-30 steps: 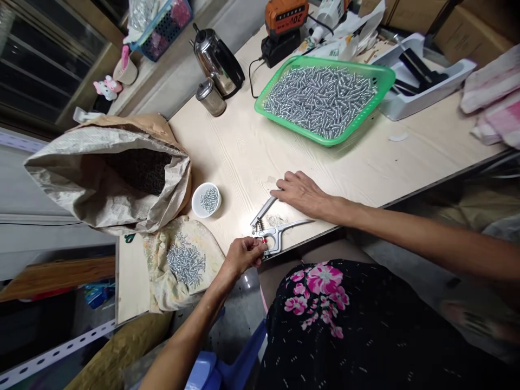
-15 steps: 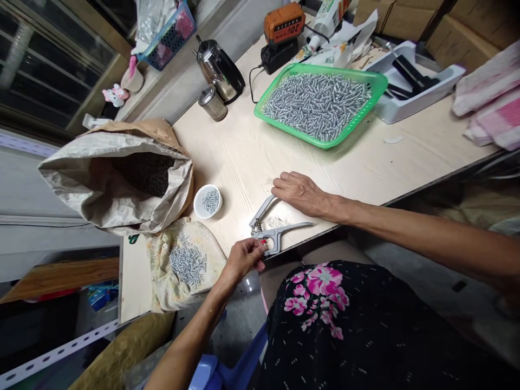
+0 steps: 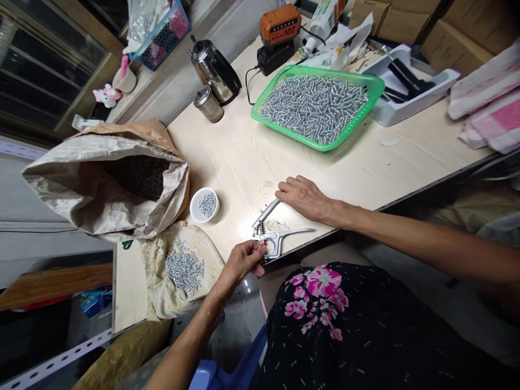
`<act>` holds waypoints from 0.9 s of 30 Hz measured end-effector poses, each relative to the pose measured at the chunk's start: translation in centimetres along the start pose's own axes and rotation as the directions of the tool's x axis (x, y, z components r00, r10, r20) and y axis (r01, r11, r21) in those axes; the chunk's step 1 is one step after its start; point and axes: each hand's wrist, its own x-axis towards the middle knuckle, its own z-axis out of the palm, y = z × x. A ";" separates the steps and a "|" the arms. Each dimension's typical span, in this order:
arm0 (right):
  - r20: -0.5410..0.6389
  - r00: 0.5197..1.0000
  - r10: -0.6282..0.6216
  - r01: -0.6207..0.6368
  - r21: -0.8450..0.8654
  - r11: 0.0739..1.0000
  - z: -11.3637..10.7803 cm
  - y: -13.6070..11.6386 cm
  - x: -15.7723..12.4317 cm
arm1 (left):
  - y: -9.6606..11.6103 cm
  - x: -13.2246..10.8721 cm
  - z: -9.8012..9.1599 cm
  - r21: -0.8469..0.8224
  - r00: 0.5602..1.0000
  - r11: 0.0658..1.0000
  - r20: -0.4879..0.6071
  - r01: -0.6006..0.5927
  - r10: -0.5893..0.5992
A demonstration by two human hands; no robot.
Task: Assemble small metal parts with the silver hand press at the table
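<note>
Grey snap-press pliers [image 3: 280,245] lie at the table's front edge, with a spring between their spread handles. My right hand [image 3: 303,196] is closed around the end of the upper handle; the lower handle points to the right, free of it. At the jaw end, my left hand [image 3: 247,257] pinches its thumb and fingers together beside a small red spot on the pliers. Whatever sits between those fingertips is too small to make out. Close by on the left, a white cup [image 3: 194,208] holds small silver ribbed metal pieces. More silver pieces [image 3: 184,265] lie heaped on a stained cloth [image 3: 156,295].
Behind my right hand stands a green basket [image 3: 255,112] full of silver pieces. An open sack [image 3: 174,211] with dark contents occupies the left side. A kettle [image 3: 215,70], a lidded metal jar [image 3: 208,104], an orange battery [image 3: 280,26] and a grey tray [image 3: 400,115] line the back.
The pliers' upper handle sits slightly lower, nearer the other handle, with my right hand still on it. My left hand stays at the jaw. The whole view has shifted slightly.
</note>
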 end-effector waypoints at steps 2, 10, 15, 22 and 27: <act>0.009 1.000 -0.011 0.011 0.012 1.000 0.2 0.1 0.2 | 0.1 0.0 0.0 -0.016 1.000 1.000 0.005 0.023 -0.023; 0.045 0.999 -0.004 0.001 0.069 0.998 0.2 0.2 -0.1 | 0.3 0.0 -0.2 -0.028 0.997 0.997 0.027 0.075 -0.074; 0.106 0.992 -0.067 0.049 0.168 0.985 -1.7 -0.2 -1.3 | 0.1 -0.1 -0.1 -0.024 0.996 0.995 0.011 0.094 -0.093; 0.089 0.990 -0.108 0.099 0.106 0.990 -2.4 -1.4 -3.0 | 0.4 0.0 -0.1 0.016 0.994 0.994 -0.022 0.109 -0.108; 0.094 0.995 -0.034 0.020 0.146 0.989 -2.6 -1.9 -3.3 | -0.9 -0.6 0.3 0.491 0.909 0.846 -0.222 -0.207 0.352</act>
